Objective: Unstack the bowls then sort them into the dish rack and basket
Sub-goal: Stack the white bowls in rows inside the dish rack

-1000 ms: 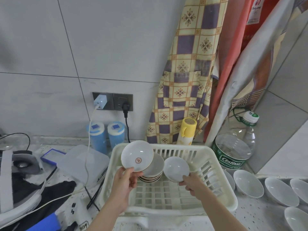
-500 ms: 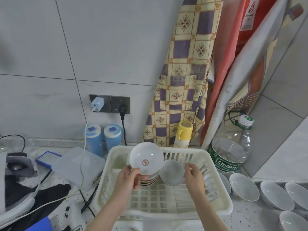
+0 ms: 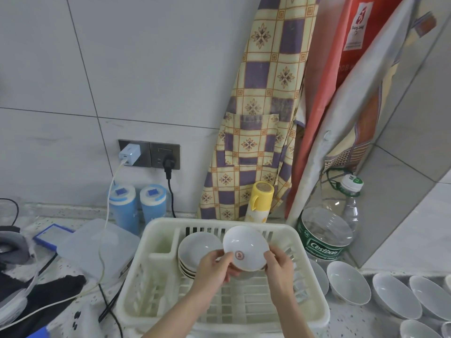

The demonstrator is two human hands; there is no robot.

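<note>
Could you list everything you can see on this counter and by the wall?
logo bowl: one, white with a red mark, held over the rack
stacked bowls: a few, white, tilted in the rack's left part
rack: one, cream plastic, centre of the counter
loose bowls: several, white, on the counter at right
water bottle: one, clear with green label, right of the rack
flask: one, yellow, behind the rack
blue canisters: two, below the sockets
charger: one, white, plugged in
apron: one, checked yellow and purple, hanging on the wall
left hand: fingers hold the logo bowl
right hand: fingers on the logo bowl's rim
</note>
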